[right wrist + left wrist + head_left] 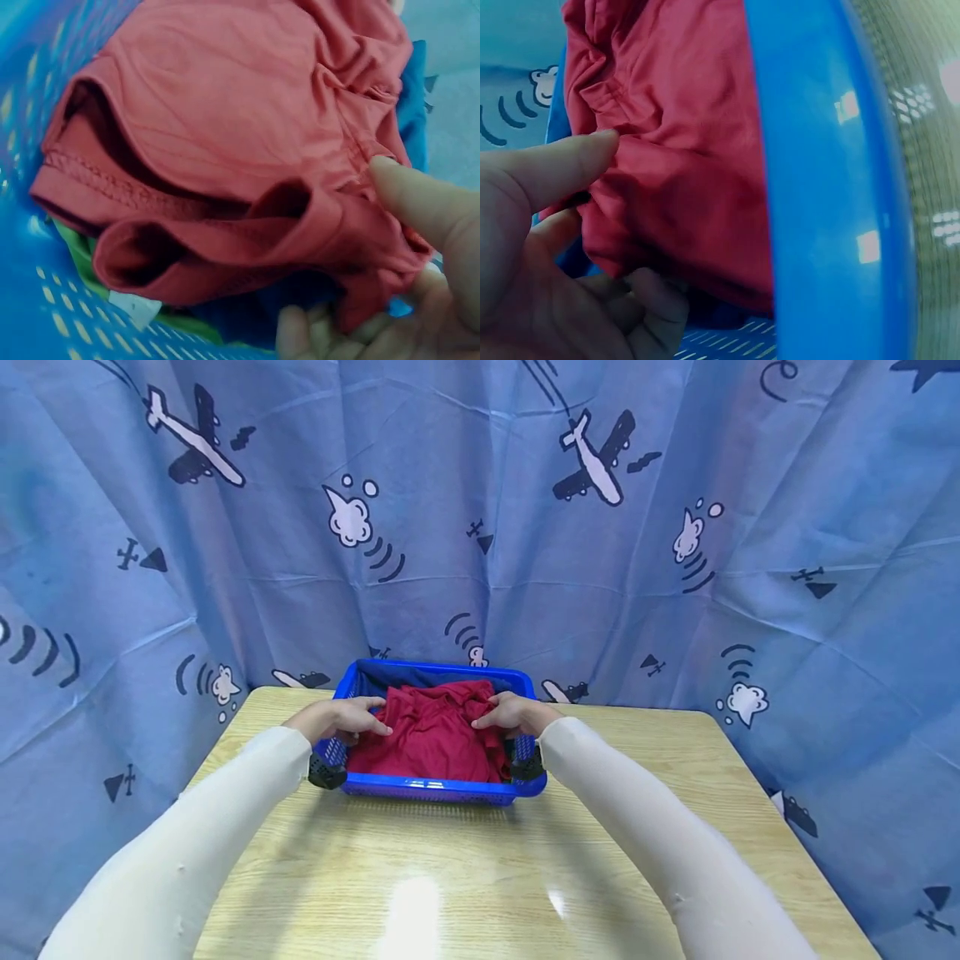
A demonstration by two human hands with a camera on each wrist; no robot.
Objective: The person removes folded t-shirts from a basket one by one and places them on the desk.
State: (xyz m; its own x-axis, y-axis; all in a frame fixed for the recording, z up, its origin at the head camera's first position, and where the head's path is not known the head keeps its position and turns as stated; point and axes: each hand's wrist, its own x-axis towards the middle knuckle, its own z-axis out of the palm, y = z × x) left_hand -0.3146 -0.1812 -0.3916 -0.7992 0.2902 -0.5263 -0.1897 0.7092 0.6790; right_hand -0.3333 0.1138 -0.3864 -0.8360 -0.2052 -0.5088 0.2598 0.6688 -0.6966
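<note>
red cloth, one garment (438, 735), is pinched by two hands: left hand (337, 718) at its left edge, right hand (517, 714) at its right. it lies in one blue basket (442, 789) at the table's (450, 877) far edge.

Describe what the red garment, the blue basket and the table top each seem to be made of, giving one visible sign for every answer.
Red garment: soft knit fabric, probably cotton jersey; it creases and shows a stitched hem.
Blue basket: glossy moulded plastic; its rim reflects light and its walls are perforated.
Table top: smooth wood-look laminate or varnished wood; pale grain under shiny glare.
</note>
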